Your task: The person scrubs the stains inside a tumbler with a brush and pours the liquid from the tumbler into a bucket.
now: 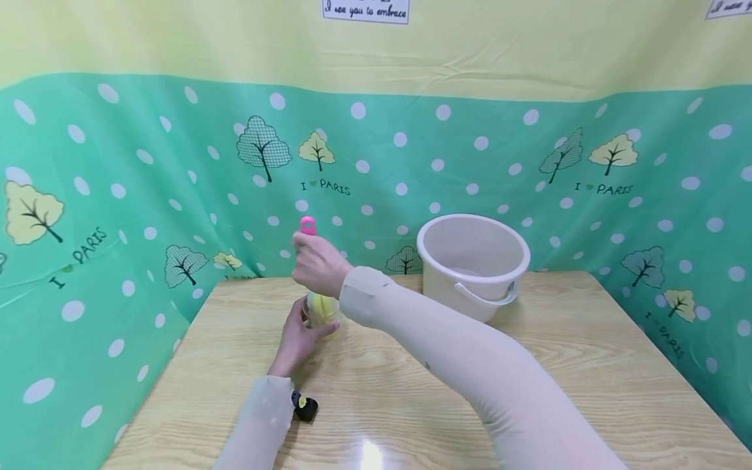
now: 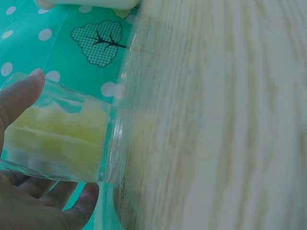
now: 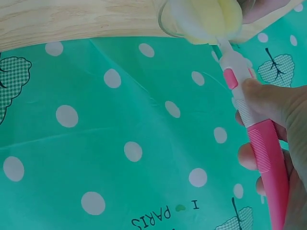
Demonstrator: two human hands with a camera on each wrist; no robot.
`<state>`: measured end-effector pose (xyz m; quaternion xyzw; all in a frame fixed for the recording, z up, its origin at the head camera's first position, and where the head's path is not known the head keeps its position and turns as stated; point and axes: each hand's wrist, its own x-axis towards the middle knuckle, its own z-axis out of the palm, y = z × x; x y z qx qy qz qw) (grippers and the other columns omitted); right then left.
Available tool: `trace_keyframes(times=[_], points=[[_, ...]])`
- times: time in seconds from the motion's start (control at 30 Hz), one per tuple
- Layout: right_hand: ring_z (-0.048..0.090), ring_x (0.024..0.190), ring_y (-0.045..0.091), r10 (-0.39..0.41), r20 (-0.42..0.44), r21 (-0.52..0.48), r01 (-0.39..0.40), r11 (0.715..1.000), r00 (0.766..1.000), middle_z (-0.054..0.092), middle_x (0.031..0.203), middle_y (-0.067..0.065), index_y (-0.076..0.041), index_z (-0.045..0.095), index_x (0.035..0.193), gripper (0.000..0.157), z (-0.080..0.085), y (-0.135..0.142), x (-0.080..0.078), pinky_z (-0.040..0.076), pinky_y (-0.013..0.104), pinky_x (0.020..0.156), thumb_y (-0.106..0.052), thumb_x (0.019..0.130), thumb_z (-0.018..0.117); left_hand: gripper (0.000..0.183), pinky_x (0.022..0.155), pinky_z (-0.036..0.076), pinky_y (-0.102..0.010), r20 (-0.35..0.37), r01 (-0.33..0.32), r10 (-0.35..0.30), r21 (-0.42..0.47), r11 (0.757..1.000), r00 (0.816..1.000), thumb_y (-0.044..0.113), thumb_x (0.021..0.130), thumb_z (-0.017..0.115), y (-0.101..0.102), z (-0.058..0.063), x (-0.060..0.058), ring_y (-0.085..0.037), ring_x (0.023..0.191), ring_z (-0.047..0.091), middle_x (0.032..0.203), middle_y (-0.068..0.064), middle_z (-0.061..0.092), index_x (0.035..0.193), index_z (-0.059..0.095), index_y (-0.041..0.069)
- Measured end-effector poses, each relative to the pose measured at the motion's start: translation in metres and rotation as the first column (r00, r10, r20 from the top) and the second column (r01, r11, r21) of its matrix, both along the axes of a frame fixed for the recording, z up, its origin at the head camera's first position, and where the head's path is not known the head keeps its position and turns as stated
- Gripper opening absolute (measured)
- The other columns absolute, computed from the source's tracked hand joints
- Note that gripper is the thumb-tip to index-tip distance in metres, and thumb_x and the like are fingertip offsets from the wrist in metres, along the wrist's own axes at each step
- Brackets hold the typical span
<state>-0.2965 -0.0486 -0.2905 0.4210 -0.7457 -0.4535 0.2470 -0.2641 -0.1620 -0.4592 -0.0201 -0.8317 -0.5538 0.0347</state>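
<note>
My left hand [image 1: 298, 339] grips a clear glass [image 2: 111, 143] from the side, thumb on one side and fingers on the other. The glass stands on the wooden table, left of the middle in the head view. Above it, my right hand [image 1: 320, 264] holds a sponge cup brush [image 3: 261, 139] by its pink and white handle, fingers wrapped round and thumb along the white part. The brush points down, its yellow and white sponge head [image 3: 216, 19] inside the glass. In the left wrist view the sponge [image 2: 57, 139] shows through the glass wall.
A white bucket [image 1: 449, 297] with its handle lowered stands at the back of the table [image 1: 411, 405], right of the glass. A green and yellow printed cloth [image 1: 376, 163] hangs behind and at both sides. A small black device [image 1: 305, 409] sits at my left wrist.
</note>
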Motion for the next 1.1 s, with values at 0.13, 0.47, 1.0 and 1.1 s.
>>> trace_keyframes(times=[0.13,0.47,1.0,1.1], points=[[0.046,0.093,0.019,-0.005,0.006,0.002,0.005,1.000,1.000,0.071,0.100,-0.003,-0.029,0.071,0.100,0.014,-0.0001,0.0015,-0.0006,0.028,0.037,0.095,-0.025,0.088,0.065,0.093,0.102,0.040,-0.047,0.004,0.003,-0.003,0.001,1.000,1.000,0.033,0.076,0.082,-0.0007,-0.0009,0.0001,-0.033,0.127,0.042,0.141,-0.013,0.041,0.147,0.026,0.012],[0.046,0.095,0.017,0.000,0.050,-0.024,0.001,1.000,0.999,0.071,0.098,-0.006,-0.029,0.072,0.099,0.013,0.0016,0.0061,0.0006,0.028,0.036,0.093,-0.031,0.091,0.062,0.095,0.102,0.040,-0.047,0.010,-0.012,0.012,-0.010,1.000,1.000,0.034,0.074,0.082,-0.0006,-0.0003,0.0004,-0.034,0.128,0.042,0.144,-0.015,0.039,0.147,0.026,0.012],[0.045,0.101,0.019,0.060,0.102,0.007,-0.061,0.998,0.993,0.070,0.095,-0.005,-0.028,0.070,0.096,0.015,0.0052,0.0009,0.0074,0.027,0.036,0.096,-0.032,0.090,0.057,0.085,0.100,0.041,-0.045,-0.018,-0.010,0.010,-0.008,1.000,1.000,0.035,0.072,0.084,-0.0006,-0.0011,-0.0007,-0.028,0.118,0.049,0.129,-0.010,0.051,0.139,0.036,0.015],[0.045,0.101,0.019,0.064,0.092,0.008,-0.065,0.998,0.994,0.070,0.096,-0.005,-0.028,0.070,0.097,0.015,0.0050,0.0000,0.0076,0.028,0.036,0.095,-0.031,0.090,0.057,0.082,0.098,0.042,-0.043,-0.034,-0.007,0.007,-0.009,1.000,0.999,0.034,0.073,0.084,-0.0003,-0.0013,-0.0017,-0.027,0.115,0.050,0.125,-0.009,0.052,0.138,0.037,0.015]])
